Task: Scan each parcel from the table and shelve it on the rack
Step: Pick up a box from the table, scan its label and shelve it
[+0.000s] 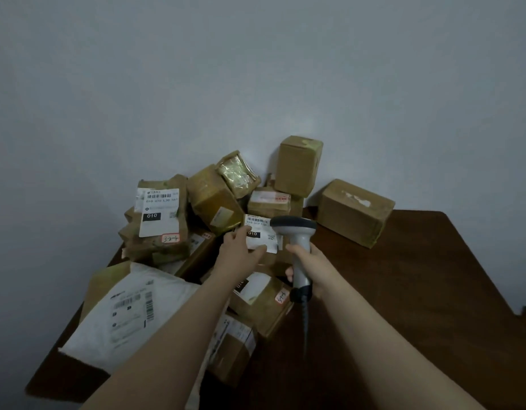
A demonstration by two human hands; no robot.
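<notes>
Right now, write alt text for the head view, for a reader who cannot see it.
A person's left hand holds a labelled parcel while the right hand grips a grey barcode scanner held up to its label. Around them, brown cardboard parcels and a white mailer bag lie heaped on a dark wooden table against a plain wall.

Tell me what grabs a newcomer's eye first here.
The grey scanner in the right hand, at centre, hovers beside a labelled parcel held by the left hand. Behind, a heap of brown boxes crowds the dark table's left side; a white mailer bag lies near left.
</notes>
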